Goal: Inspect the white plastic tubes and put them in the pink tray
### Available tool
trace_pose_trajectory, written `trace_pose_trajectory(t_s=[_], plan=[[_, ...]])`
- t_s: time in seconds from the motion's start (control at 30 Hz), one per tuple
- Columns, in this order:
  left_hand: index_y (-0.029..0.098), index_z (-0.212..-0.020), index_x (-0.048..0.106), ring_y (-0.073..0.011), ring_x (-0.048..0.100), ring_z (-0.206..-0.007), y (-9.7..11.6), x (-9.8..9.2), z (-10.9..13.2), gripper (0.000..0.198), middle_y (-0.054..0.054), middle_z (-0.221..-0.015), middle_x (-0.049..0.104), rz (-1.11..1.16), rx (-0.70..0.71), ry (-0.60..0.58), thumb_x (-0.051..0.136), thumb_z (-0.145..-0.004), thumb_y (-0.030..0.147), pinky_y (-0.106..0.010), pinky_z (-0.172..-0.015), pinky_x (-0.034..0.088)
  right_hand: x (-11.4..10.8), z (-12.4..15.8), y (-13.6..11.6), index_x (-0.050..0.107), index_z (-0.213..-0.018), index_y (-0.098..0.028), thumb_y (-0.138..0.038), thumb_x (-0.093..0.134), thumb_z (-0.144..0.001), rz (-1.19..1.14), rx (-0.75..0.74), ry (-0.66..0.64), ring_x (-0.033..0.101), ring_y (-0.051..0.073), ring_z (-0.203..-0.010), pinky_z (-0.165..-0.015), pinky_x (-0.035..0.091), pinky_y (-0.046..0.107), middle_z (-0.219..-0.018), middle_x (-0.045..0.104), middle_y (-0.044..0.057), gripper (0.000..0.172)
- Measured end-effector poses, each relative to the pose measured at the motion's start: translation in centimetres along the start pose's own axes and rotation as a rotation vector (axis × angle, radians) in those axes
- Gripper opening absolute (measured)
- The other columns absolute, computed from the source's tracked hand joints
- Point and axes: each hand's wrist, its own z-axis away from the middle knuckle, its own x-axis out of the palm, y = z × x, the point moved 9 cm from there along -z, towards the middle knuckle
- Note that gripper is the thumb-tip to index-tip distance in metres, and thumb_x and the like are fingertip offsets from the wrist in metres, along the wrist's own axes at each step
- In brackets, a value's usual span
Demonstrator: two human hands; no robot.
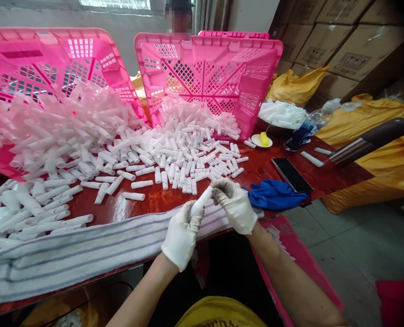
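Both my hands wear white gloves and hold one white plastic tube (202,201) between them above the table's front edge. My left hand (181,236) grips its lower end. My right hand (235,204) pinches its upper end. Just beyond lies a spread of several loose white tubes (184,156) on the red-brown table (154,197). A striped grey-white towel (86,247) runs along the front edge under my hands.
Two pink crates (52,68) (208,72) lean tipped, spilling tubes. A blue cloth (273,194), a black phone (292,175), a dish with a yellow piece (262,140) and a bottle (304,129) sit right. Yellow bags (382,168) and cardboard boxes (341,41) stand beyond. A person is behind the crates.
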Motion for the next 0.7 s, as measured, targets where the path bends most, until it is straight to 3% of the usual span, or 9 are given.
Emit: trace_pose_trajectory(t_s=[0.17, 0.23, 0.33, 0.4, 0.43, 0.5, 0.57, 0.63, 0.7], plan=[[0.015, -0.108, 0.054, -0.0173, 0.060, -0.076, 1.5, -0.3, 0.0, 0.031, -0.007, -0.089, 0.064, -0.297, 0.172, 0.077, 0.049, -0.086, 0.038, -0.030, -0.073, 0.046, 0.8, -0.1, -0.7, 0.055, -0.072, -0.017, -0.045, 0.060, -0.076, 0.115, 0.036, -0.032, 0.039, 0.009, -0.051, -0.047, 0.032, 0.022, -0.056, 0.045, -0.004, 0.028], [0.015, -0.108, 0.053, -0.0168, 0.060, -0.074, 1.7, 0.3, -0.1, 0.032, -0.007, -0.087, 0.064, -0.323, 0.166, 0.061, 0.045, -0.088, 0.038, -0.029, -0.070, 0.047, 1.6, 0.3, -1.5, 0.055, -0.073, -0.018, -0.043, 0.053, -0.082, 0.183, -0.048, -0.075, 0.046, 0.011, -0.059, -0.055, 0.038, 0.023, -0.064, 0.050, -0.001, 0.027], [0.015, -0.110, 0.053, -0.0169, 0.060, -0.073, 1.4, 2.2, -0.2, 0.034, -0.008, -0.086, 0.064, -0.349, 0.142, -0.151, 0.040, -0.090, 0.039, -0.029, -0.068, 0.048, 1.0, 1.3, -2.4, 0.055, -0.079, -0.018, -0.041, 0.048, -0.086, 0.277, -0.173, -0.106, 0.055, 0.015, -0.082, -0.075, 0.043, 0.027, -0.089, 0.058, 0.005, 0.025], [0.015, -0.118, 0.050, -0.0177, 0.061, -0.080, 1.4, 1.6, -0.2, 0.037, -0.009, -0.095, 0.064, -0.414, 0.201, -0.258, 0.042, -0.089, 0.037, -0.030, -0.073, 0.049, -2.7, 2.0, -2.3, 0.053, -0.082, -0.018, -0.041, 0.048, -0.085, 0.356, -0.116, -0.001, 0.057, 0.017, -0.083, -0.076, 0.044, 0.029, -0.091, 0.060, 0.006, 0.024], [0.016, -0.123, 0.047, -0.0182, 0.061, -0.086, 1.4, 0.2, -0.4, 0.040, -0.010, -0.102, 0.063, -0.468, 0.242, -0.256, 0.044, -0.088, 0.035, -0.030, -0.078, 0.049, -5.5, 2.4, -2.2, 0.053, -0.082, -0.019, -0.041, 0.050, -0.083, 0.448, -0.045, 0.089, 0.058, 0.017, -0.077, -0.072, 0.045, 0.030, -0.086, 0.060, 0.005, 0.023], [0.018, -0.126, 0.046, -0.0203, 0.058, -0.098, 1.2, -5.2, -1.4, 0.042, -0.010, -0.114, 0.058, -0.639, 0.284, -0.073, 0.045, -0.086, 0.029, -0.033, -0.086, 0.047, -11.5, 3.6, -2.3, 0.052, -0.082, -0.019, -0.041, 0.055, -0.078, 0.749, 0.149, 0.287, 0.056, 0.017, -0.066, -0.064, 0.043, 0.031, -0.074, 0.059, 0.003, 0.022], [0.022, -0.116, 0.058, -0.0284, 0.053, -0.105, 0.0, -10.8, -2.7, 0.035, -0.009, -0.115, 0.058, -1.022, 0.225, 0.089, 0.047, -0.083, 0.026, -0.044, -0.092, 0.041, -14.8, 4.3, -2.3, 0.055, -0.076, -0.020, -0.041, 0.062, -0.070, 1.110, 0.346, 0.319, 0.055, 0.020, -0.062, -0.060, 0.040, 0.033, -0.069, 0.059, 0.004, 0.023], [0.026, -0.109, 0.063, -0.0339, 0.052, -0.103, -1.9, -15.2, -4.1, 0.032, -0.009, -0.116, 0.058, -1.248, 0.071, 0.154, 0.048, -0.080, 0.028, -0.048, -0.086, 0.042, -13.7, 3.4, -2.0, 0.058, -0.074, -0.021, -0.042, 0.060, -0.071, 1.228, 0.325, 0.243, 0.056, 0.022, -0.066, -0.060, 0.040, 0.034, -0.073, 0.061, 0.005, 0.022], [0.027, -0.104, 0.066, -0.0328, 0.056, -0.095, -4.1, -16.7, -5.4, 0.031, -0.010, -0.108, 0.062, -1.302, -0.066, 0.070, 0.048, -0.080, 0.034, -0.045, -0.080, 0.044, -8.7, 1.1, -1.2, 0.060, -0.081, -0.022, -0.043, 0.051, -0.079, 1.086, 0.142, 0.130, 0.057, 0.021, -0.070, -0.061, 0.041, 0.032, -0.076, 0.062, 0.005, 0.023]])
